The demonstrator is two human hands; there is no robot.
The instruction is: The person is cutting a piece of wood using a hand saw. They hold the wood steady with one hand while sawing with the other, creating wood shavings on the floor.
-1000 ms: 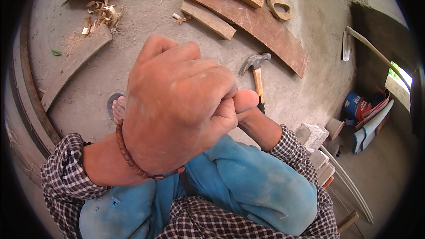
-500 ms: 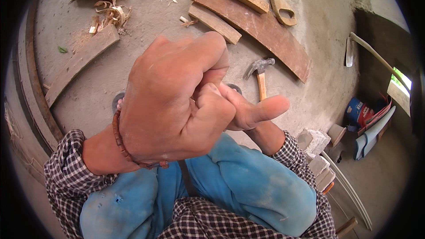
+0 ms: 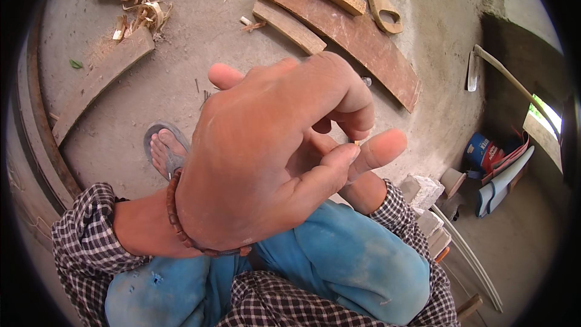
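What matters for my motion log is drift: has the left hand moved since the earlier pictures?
Yes, rightward in the view: judged against the wide brown board, the left hand now reaches further right, hiding most of the hammer.

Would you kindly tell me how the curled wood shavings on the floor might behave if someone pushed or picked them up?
The curled wood shavings would probably be very light, being thin ribbons. Their loose curls suggest they'd flex rather than roll cleanly. Since several overlap, they may catch and move as a clump.
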